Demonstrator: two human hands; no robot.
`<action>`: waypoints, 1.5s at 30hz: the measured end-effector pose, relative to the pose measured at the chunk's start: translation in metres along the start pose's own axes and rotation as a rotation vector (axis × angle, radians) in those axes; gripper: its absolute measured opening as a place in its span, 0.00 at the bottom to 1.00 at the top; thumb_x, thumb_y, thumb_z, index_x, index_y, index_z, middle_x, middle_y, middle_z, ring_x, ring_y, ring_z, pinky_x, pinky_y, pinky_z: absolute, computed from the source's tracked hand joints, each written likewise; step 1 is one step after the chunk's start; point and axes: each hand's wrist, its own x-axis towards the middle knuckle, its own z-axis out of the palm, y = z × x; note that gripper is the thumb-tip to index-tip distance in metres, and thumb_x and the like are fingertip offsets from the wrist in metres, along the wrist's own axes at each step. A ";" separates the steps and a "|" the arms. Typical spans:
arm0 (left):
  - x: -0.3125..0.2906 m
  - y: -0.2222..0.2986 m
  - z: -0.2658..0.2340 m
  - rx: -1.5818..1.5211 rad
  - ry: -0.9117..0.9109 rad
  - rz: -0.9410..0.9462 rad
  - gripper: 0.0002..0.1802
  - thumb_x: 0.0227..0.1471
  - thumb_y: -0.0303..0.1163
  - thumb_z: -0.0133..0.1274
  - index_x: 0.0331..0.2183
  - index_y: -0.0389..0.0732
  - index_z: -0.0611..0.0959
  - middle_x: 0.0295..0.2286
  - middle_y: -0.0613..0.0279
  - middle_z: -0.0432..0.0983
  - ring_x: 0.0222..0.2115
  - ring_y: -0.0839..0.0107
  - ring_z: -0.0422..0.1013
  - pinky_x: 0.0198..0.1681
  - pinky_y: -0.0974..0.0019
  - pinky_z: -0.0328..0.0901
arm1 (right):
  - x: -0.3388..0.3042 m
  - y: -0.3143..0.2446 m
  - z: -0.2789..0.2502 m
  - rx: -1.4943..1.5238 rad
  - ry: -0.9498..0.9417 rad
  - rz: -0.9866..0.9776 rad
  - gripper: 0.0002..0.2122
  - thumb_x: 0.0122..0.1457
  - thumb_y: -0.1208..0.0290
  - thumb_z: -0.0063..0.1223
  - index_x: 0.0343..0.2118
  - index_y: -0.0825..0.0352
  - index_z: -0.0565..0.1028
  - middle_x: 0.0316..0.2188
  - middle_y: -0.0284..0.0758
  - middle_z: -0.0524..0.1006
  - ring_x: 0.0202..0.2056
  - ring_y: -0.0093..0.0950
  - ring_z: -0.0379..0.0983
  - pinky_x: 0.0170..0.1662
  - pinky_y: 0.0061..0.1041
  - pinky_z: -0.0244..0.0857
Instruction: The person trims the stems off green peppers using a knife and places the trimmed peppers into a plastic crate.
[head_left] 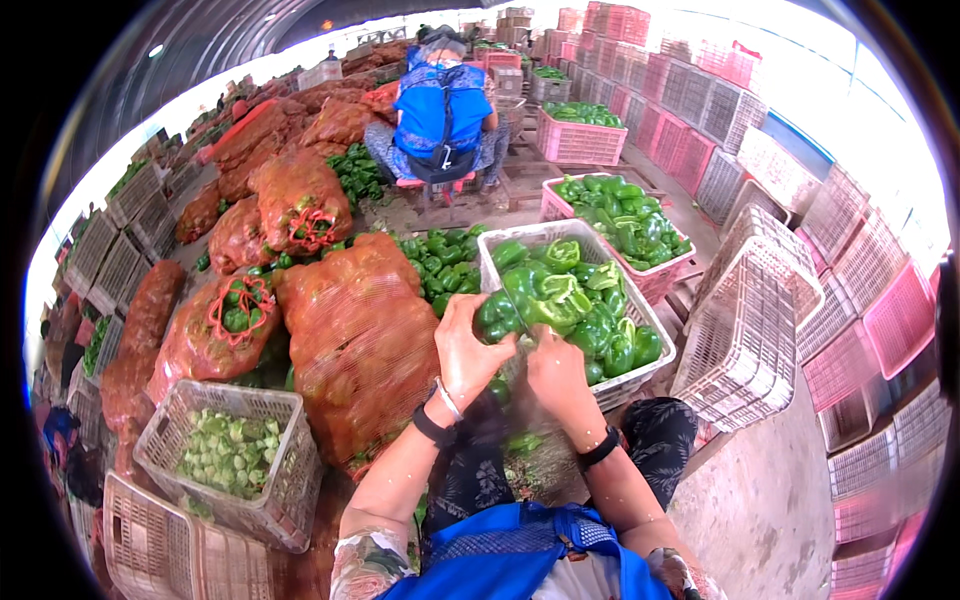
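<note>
Head view: the left hand (pixel 465 350) is curled around a green pepper (pixel 496 316), thumb on the near side and fingers at the far side, holding it over the near left corner of a pale plastic crate (pixel 636 371). The right hand (pixel 560 375) is closed into a loose fist just beside it, almost meeting the left thumb. A thin streak rises between the two, perhaps a small blade, but blur hides what the right fingers grip, so I cannot tell for certain.

The step in hand looks like cutting the core out of this pepper. Two things suggest it: several peppers in the crate, such as an opened pepper (pixel 565 300), show pale hollow insides, and a grey crate (pixel 225 508) at the person's left holds small pale-green pieces (pixel 230 455) that look like cores. Whether this pepper is already cut through, I cannot tell.

The next move probably calls for a firm left grip while the right hand works the core loose, with the left thumb clear of any edge. After that, the pepper would belong with the others in the pale crate; the pile of whole peppers (pixel 440 262) lies near, beyond the red mesh sack (pixel 355 345).
</note>
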 end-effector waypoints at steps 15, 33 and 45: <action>0.034 -0.042 0.057 -0.937 -0.193 -0.556 0.26 0.37 0.14 0.60 0.43 0.30 0.74 0.34 0.62 0.75 0.31 0.75 0.72 0.37 0.73 0.68 | -0.033 0.140 0.014 0.121 -0.001 0.404 0.08 0.54 0.73 0.45 0.33 0.72 0.71 0.21 0.49 0.75 0.23 0.44 0.73 0.30 0.40 0.67; -0.042 -0.048 0.073 -0.198 -0.497 0.079 0.23 0.53 0.33 0.51 0.48 0.34 0.67 0.42 0.46 0.63 0.44 0.49 0.64 0.49 0.59 0.60 | -0.009 0.081 0.031 0.449 0.004 0.426 0.23 0.42 0.74 0.59 0.45 0.76 0.72 0.37 0.46 0.78 0.40 0.32 0.76 0.44 0.28 0.68; -0.032 -0.040 0.072 -0.323 -0.374 0.063 0.14 0.56 0.28 0.44 0.44 0.35 0.72 0.35 0.52 0.69 0.37 0.61 0.68 0.43 0.66 0.63 | -0.010 0.072 0.013 1.236 0.107 0.682 0.22 0.42 0.79 0.58 0.45 0.73 0.72 0.32 0.32 0.76 0.31 0.20 0.72 0.34 0.19 0.67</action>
